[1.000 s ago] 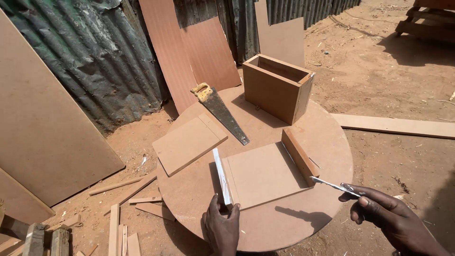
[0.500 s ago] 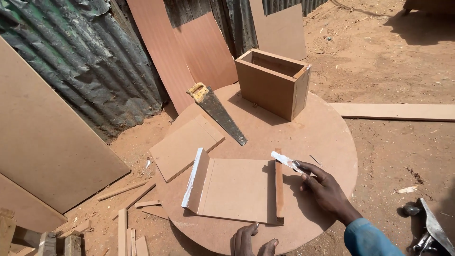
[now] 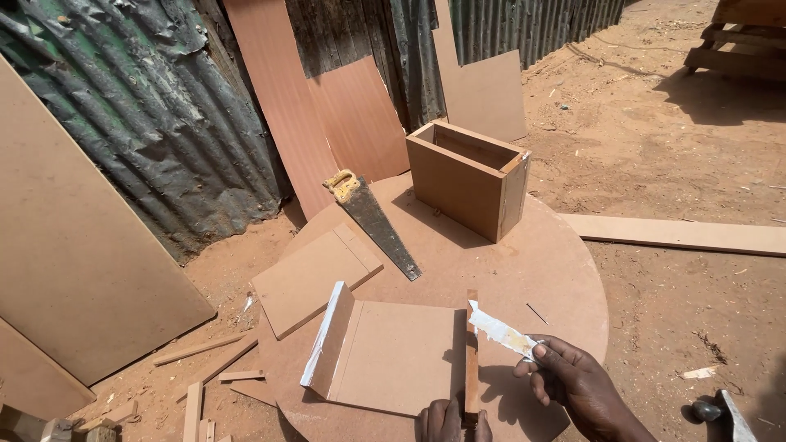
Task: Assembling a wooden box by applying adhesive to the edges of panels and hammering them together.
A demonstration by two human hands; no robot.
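Observation:
A flat fibreboard panel [image 3: 393, 356] lies on the round board table [image 3: 548, 262]. A white-edged side piece [image 3: 327, 336] stands tilted up on its left edge. A narrow wooden strip [image 3: 471, 360] runs along its right edge. My left hand [image 3: 453, 421] grips the near end of that strip, with fingers on both sides. My right hand [image 3: 573, 385] holds a flat stick [image 3: 499, 330] smeared with white paste. The stick's tip touches the far end of the strip.
On the table lie a handsaw [image 3: 372, 221], an open wooden box [image 3: 467, 176], a loose board [image 3: 315, 278] and a small nail [image 3: 536, 313]. A plank [image 3: 679, 233] and a hammer [image 3: 720, 413] lie on the sand at right. Wood scraps [image 3: 196, 385] lie at left. Boards lean on the corrugated fence [image 3: 147, 139].
My right hand has brought the stick from the table's right side to the strip's far end. My left hand left the white-edged piece for the strip's near end. The panel has turned.

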